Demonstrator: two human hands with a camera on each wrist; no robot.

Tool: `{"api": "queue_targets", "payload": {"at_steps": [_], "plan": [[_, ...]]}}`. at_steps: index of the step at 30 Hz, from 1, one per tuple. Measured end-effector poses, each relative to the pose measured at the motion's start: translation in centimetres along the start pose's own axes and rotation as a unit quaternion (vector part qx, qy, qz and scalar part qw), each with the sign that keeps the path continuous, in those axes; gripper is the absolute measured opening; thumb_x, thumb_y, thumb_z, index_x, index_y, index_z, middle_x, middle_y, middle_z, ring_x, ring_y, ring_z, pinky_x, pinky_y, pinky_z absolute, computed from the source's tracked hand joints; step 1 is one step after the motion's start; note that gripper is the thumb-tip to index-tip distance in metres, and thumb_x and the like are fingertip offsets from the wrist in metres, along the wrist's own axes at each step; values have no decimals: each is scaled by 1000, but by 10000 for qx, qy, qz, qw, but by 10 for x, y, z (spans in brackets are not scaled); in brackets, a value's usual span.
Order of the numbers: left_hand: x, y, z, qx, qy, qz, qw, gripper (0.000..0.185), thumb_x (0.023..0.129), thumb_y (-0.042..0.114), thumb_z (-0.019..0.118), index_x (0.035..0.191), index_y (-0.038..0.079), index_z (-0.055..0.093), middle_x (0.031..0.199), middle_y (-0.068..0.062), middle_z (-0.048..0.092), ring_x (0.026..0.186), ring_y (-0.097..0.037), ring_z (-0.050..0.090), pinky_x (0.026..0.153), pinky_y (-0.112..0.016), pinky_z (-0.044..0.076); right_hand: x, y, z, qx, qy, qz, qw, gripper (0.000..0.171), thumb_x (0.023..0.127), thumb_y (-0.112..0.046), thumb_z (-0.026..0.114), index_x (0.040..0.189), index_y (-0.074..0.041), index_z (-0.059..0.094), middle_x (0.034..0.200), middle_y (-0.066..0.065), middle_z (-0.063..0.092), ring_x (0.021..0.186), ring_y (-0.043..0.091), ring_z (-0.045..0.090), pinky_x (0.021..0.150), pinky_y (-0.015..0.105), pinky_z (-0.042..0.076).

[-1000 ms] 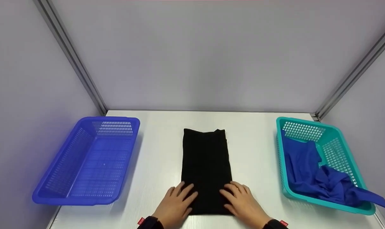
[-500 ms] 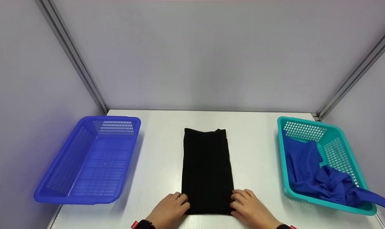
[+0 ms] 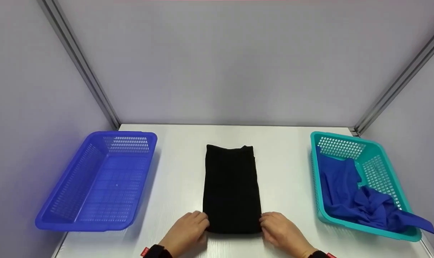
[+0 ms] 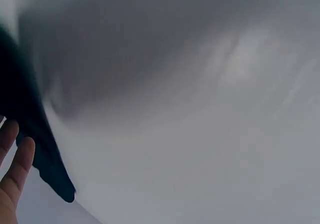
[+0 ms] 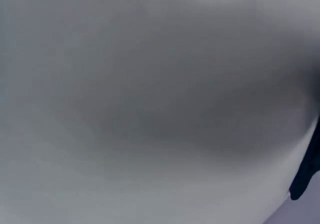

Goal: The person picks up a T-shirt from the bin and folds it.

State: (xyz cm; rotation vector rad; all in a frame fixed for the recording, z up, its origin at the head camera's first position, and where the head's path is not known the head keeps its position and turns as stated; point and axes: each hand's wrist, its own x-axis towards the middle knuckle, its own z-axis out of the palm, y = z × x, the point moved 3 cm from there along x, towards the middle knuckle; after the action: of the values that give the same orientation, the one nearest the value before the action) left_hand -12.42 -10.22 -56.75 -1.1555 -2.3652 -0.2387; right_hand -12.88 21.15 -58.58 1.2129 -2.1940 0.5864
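Note:
A folded black garment [image 3: 232, 190] lies lengthwise in the middle of the white table in the head view. My left hand [image 3: 186, 231] pinches its near left corner, and my right hand [image 3: 283, 231] does the same at the near right corner. That near edge looks slightly raised, with a shadow under it. Two fingers of the left hand [image 4: 17, 169] show against the dark cloth [image 4: 47, 154] in the left wrist view. Only a dark strip of the garment [image 5: 306, 166] appears in the right wrist view; the fingers are out of sight there.
A blue plastic basket [image 3: 86, 226] with nothing in it stands at the left. On the right, a teal basket [image 3: 389, 165] holds crumpled blue cloth [image 3: 346, 193], one end hanging over the rim. Pale panels [image 3: 231, 64] enclose the table [image 3: 174, 172] at the back and sides.
Both hands have slid from lying flat on the garment outward to its near corners and now grip them. The garment's near edge has come up and shifted slightly away from me.

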Motion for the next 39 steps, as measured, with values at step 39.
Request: {"api": "queue_targets", "payload": {"at_steps": [39], "plan": [[78, -71, 41, -2161, 94, -5122, 8312, 8, 100, 12, 64, 95, 7, 61, 94, -9, 62, 89, -31, 64, 75, -46, 53, 75, 85, 28, 1971, -731, 5875, 7814, 17, 108, -14, 48, 107, -4, 61, 90, 7, 60, 78, 21, 57, 67, 30, 46]]}}
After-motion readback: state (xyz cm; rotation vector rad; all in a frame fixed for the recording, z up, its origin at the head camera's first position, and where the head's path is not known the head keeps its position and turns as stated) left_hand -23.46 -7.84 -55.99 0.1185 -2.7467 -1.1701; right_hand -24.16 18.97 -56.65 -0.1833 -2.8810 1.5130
